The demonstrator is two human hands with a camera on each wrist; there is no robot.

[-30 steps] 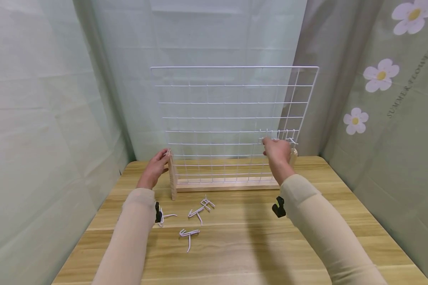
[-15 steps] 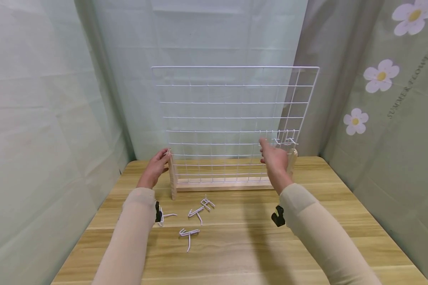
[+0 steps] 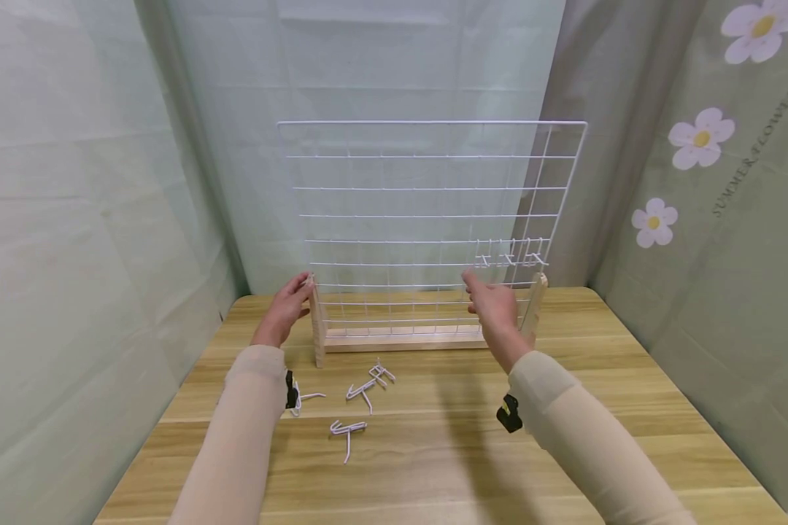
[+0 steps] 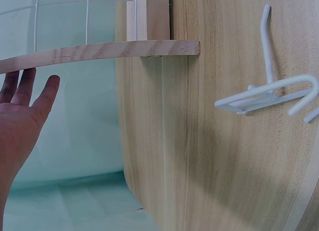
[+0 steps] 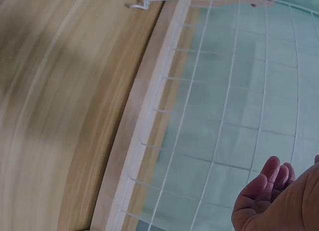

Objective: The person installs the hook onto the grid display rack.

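Observation:
A white wire grid panel (image 3: pixel 394 216) stands upright in a wooden base (image 3: pixel 414 339) with a post at each end. My left hand (image 3: pixel 285 310) rests its fairly straight fingers against the left wooden post (image 3: pixel 318 328); the left wrist view shows fingertips (image 4: pixel 48 89) at the post's side. Three white wire hooks (image 3: pixel 483 260) hang side by side at the grid's lower right. Just below and left of them is my right hand (image 3: pixel 497 306), holding nothing, fingers loosely bent in the right wrist view. Several loose white hooks (image 3: pixel 349 430) lie on the table before the base.
The wooden table (image 3: pixel 427 467) reaches past the rack on both sides. Pale curtains (image 3: pixel 105 219) enclose it, with white flowers (image 3: pixel 654 223) printed on the right one. A black wrist strap mount (image 3: pixel 510 414) sits under the right sleeve.
My right hand has let go of the leftmost hanging hook and moved down and left, leaving that hook in full view on the grid. The left hand has stayed at the post.

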